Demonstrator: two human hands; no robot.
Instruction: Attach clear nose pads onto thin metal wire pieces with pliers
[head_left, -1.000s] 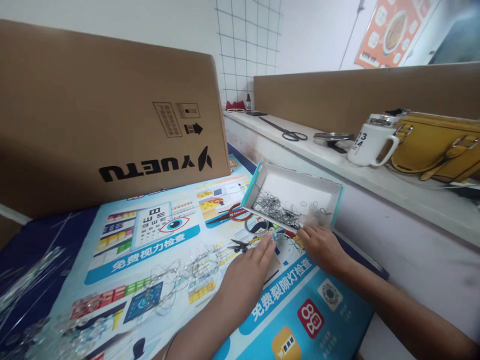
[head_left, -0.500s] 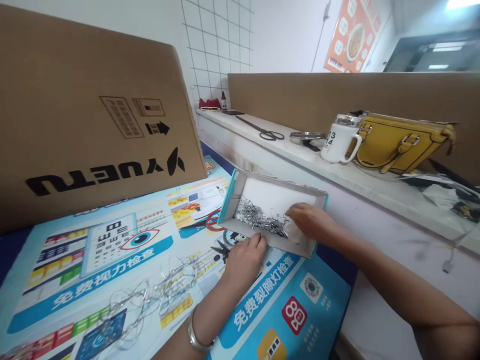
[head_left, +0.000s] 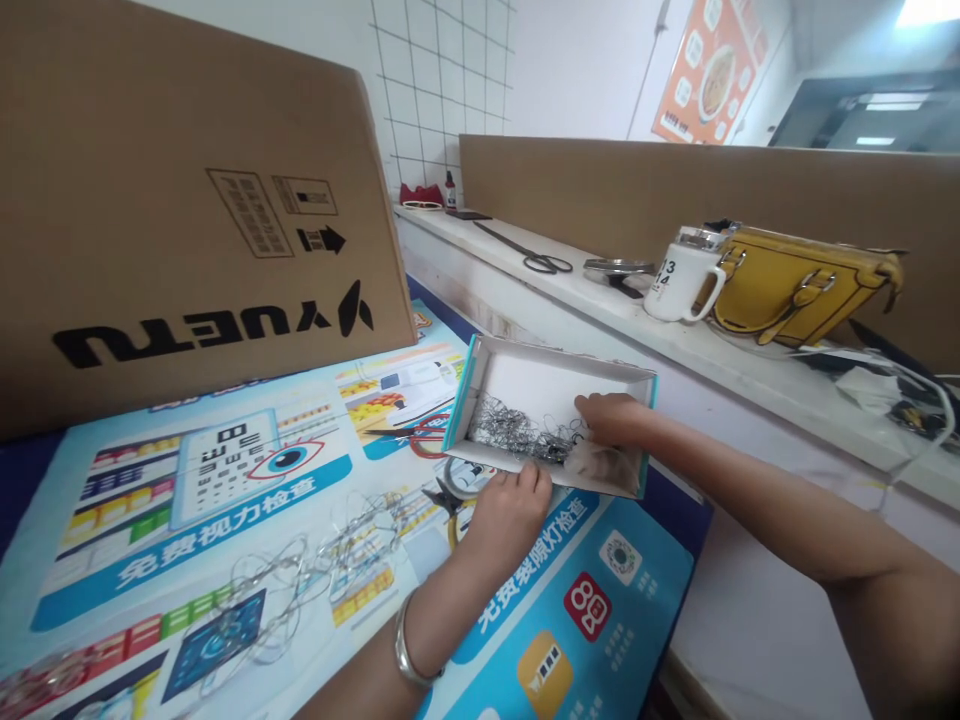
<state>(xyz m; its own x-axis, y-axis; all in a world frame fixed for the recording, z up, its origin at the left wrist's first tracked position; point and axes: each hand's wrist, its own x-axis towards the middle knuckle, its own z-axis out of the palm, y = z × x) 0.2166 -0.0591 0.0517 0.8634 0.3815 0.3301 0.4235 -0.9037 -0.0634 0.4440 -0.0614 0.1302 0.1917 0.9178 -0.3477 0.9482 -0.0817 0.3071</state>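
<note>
A shallow cardboard box (head_left: 459,400) with teal outer sides stands tilted at the table's far edge. Inside it lie a tangle of thin silvery wire (head_left: 506,425) and a crumpled translucent plastic bag (head_left: 596,462). My left hand (head_left: 510,515) grips the box's near wall, fingers hooked over the rim. My right hand (head_left: 615,418) reaches into the right part of the box with its fingers drawn together above the bag; whatever they pinch is hidden. Left of my left hand are cutting pliers (head_left: 450,500) and red-handled scissors (head_left: 427,437).
Loose loops of wire (head_left: 285,580) spread over the printed table cover (head_left: 247,510). A large brown carton (head_left: 187,200) stands at the left. Behind the box, a white ledge (head_left: 585,300) carries long scissors (head_left: 547,263), a white mug (head_left: 682,275) and a yellow handbag (head_left: 806,285).
My left hand has slid right along the box's near rim, uncovering more of the pliers. My right hand has shifted slightly right inside the box. The view has tilted a little.
</note>
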